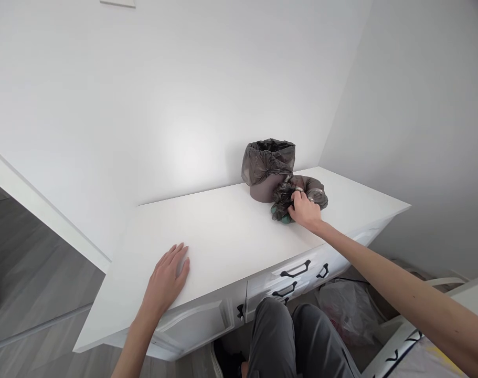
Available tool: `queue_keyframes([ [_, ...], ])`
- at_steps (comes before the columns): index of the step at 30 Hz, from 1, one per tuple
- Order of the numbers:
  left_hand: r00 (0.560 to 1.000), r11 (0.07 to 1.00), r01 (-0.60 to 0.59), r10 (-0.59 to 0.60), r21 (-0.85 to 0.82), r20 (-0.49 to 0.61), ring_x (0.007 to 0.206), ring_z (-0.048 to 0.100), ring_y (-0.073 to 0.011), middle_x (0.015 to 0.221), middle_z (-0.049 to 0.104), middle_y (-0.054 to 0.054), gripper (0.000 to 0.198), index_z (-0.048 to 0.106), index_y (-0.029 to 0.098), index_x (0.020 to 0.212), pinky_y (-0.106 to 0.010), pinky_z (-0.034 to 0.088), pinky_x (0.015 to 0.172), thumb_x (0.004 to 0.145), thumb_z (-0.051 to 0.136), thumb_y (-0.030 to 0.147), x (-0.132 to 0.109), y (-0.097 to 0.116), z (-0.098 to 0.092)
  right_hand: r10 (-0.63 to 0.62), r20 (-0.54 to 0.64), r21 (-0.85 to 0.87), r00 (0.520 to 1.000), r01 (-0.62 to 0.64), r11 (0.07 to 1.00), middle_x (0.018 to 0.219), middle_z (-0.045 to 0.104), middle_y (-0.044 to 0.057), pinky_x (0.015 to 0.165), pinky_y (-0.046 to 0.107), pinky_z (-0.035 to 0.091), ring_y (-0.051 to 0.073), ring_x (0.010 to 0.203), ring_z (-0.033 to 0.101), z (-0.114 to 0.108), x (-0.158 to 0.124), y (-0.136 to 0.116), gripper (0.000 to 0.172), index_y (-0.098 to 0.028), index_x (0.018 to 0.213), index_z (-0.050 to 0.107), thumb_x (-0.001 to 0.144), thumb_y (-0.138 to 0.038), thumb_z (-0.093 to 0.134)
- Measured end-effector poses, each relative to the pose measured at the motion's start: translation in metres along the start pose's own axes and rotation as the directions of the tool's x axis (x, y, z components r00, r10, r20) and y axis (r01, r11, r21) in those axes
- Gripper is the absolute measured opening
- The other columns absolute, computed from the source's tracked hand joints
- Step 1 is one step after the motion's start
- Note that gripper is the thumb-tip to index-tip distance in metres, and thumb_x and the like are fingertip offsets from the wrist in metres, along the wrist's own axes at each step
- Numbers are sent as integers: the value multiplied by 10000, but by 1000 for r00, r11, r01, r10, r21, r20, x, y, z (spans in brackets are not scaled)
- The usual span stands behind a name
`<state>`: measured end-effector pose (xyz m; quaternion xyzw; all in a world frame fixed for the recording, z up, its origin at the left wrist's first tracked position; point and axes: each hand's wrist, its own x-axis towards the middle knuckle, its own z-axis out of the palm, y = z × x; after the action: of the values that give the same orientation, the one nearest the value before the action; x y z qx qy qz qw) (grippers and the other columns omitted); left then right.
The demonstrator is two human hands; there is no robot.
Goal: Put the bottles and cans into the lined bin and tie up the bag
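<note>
While R hand (pixel 305 211) gripped the dark plastic bundle (pixel 282 194), L hand (pixel 169 275) lay spread on the white cabinet top (pixel 219 226)

Hands were well apart. R had its fingers curled down, clamped on the bundle's crumpled film; fingertips were partly hidden, so couldn't tell how deep the hold went. L held nothing: palm down, fingers fwd, nr the cabinet's L end.

Bundle sat on the top toward the R, just in front of the grey-brown bin (pixel 259 194) w/ its dark see-through liner (pixel 268 161) turned down over the rim. Couldn't tell if bundle & bin touched. Green bits (pixel 286 219) showed at the bundle's lower L edge; contents otherwise unclear.

Good handling, IMO, called for a firm hold on gathered film, not one thin layer, b/c such film prob. tears easily. Soft, lumpy shape prob. wanted slow, even pressure, w/ L hand best used to steady the far side if it slid. Bin looked light & stood close, so a stray knuckle could've tipped it or dragged the liner loose.

Below: black drawer pulls (pixel 296 271), grey-trousered knees (pixel 276 331) nr the cabinet front, clear plastic bag (pixel 347 310) low to the R.
</note>
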<state>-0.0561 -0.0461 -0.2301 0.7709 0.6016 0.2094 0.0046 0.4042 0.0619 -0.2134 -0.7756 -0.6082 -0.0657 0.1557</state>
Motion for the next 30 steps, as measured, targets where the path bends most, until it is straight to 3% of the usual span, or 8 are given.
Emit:
queue_keyframes([
  [5,1000,1000,3,-3,-9,-5,1489,493,-307,1556,579,-73,512,632,220,1432,-545,443,1216,1053,388,463,-2,5,-5,-43,-39,238,998,51,970,1138,681,101,714,329,444,263,912,681,2,-19,-10,313,-213,1198,494,901,-268,578],
  [10,999,1000,-30,30,1,-43,1416,571,-314,1474,654,-83,457,690,229,1324,-532,501,1155,1044,393,436,-8,15,-17,-148,-106,476,983,181,861,887,637,-8,676,285,401,197,762,618,-1,-45,-37,291,-243,1088,479,819,-240,590],
  [14,984,992,-124,120,-25,-134,1177,702,-283,1226,773,-89,350,720,236,1146,-494,561,1028,1045,409,363,-15,27,-27,-356,-141,615,924,364,699,806,565,-48,676,274,406,167,675,557,-5,-71,-69,270,-249,1057,478,805,-232,575],
  [17,965,983,-174,160,-50,-209,1097,704,-258,1131,777,-76,288,692,243,1114,-464,556,989,1053,426,335,-15,40,-35,-485,-185,679,855,468,565,835,576,-46,686,269,416,161,685,565,-7,-91,-91,286,-248,1089,483,819,-213,570],
  [22,920,962,-265,233,-61,-317,1056,681,-235,1081,736,-73,247,634,244,1202,-424,545,959,1066,439,313,-2,73,-51,-591,-223,679,775,559,476,962,601,-18,707,278,439,151,720,608,-17,-115,-113,302,-246,1176,476,892,-182,557],
  [27,872,931,-363,329,-27,-361,1105,652,-240,1139,686,-90,227,605,253,1224,-435,536,985,1047,463,251,14,105,-60,-634,-253,560,731,645,520,1107,630,37,688,286,453,164,777,644,-29,-125,-122,329,-245,1251,482,946,-130,523],
  [30,855,905,-422,417,54,-309,1179,613,-264,1220,649,-104,244,619,259,1225,-462,516,1024,1016,498,227,26,118,-61,-660,-264,493,704,686,535,1179,639,63,698,296,472,188,848,671,-37,-128,-126,325,-242,1267,489,966,-127,524],
])
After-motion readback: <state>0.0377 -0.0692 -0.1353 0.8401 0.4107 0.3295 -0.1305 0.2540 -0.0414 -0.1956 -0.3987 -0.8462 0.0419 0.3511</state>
